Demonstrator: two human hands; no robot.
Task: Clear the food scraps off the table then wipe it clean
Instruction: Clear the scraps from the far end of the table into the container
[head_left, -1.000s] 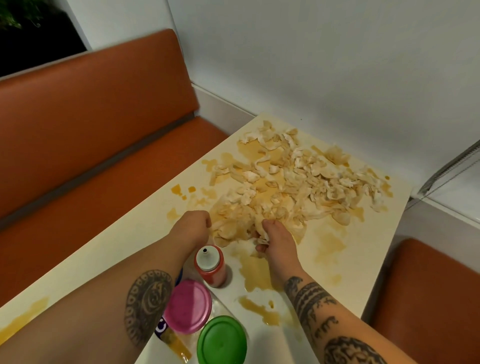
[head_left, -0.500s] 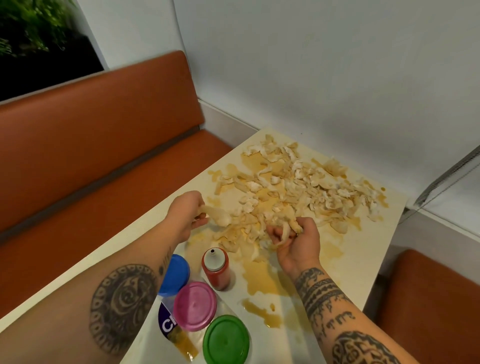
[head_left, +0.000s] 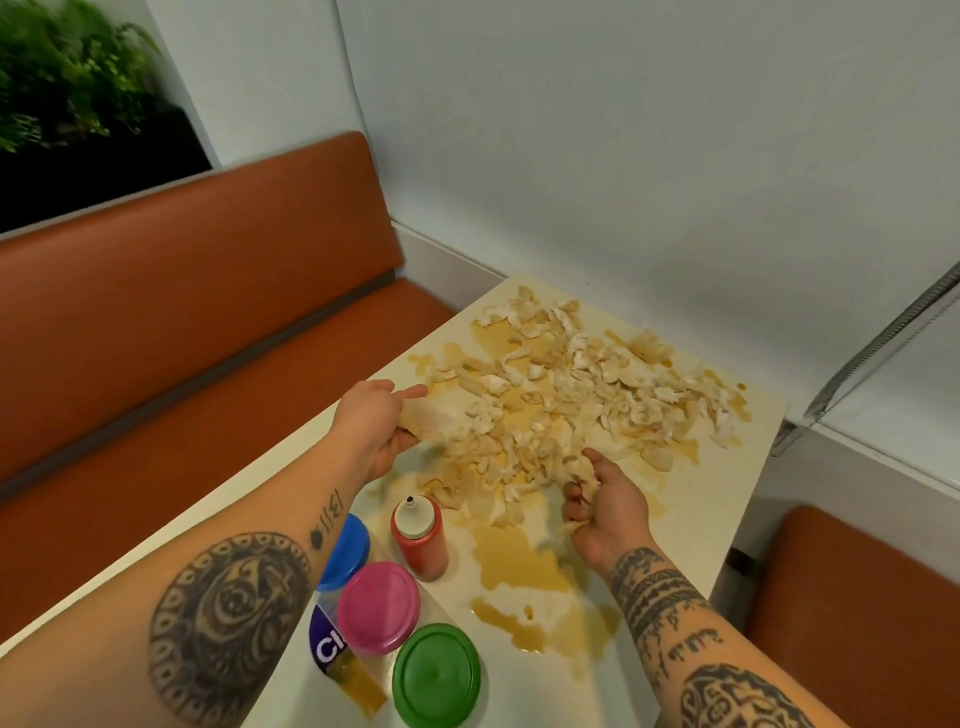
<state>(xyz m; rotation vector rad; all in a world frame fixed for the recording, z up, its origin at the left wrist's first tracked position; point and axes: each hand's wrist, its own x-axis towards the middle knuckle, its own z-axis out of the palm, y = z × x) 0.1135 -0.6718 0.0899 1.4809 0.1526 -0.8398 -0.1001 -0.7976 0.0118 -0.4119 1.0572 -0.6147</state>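
The food scraps (head_left: 566, 400) are lying heaped on the counter's (head_left: 711, 493) far end; the left hand's (head_left: 371, 426) fingers are pinching one pale piece. The right hand's (head_left: 608, 514) fingers are curling round a clump.

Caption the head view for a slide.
Left hand and right hand each grip food scraps from the pile on a stained table, beside a red bottle.

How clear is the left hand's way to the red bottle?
Probably yes: the bottle stands upright just nearer than the left hand, nothing between them. But its fingers hold a scrap, so it would have to drop that first.
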